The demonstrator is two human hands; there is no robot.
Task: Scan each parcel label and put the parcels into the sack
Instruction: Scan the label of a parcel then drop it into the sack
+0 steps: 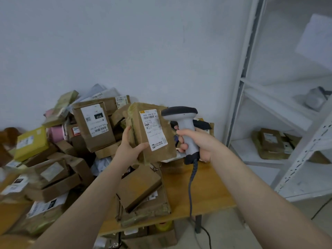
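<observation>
Left hand (129,150) fingers grip parcel (152,130) labelled "5020 1098-50"; right hand (197,142) fingers clasp scanner (180,113).

The left hand (129,147) holds a taped brown parcel (150,133) above the worktop (203,191), white label (152,129) facing the camera. The right hand (195,142) grips a grey corded scanner (181,121) just beside it. Parcels (59,159) are piled towards the worktop's left edge.

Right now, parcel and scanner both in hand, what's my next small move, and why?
Probably swing the barcode scanner in the right hand onto the label: the left hand holds the taped parcel with its label showing, but the scanner head sits beside it.
</observation>
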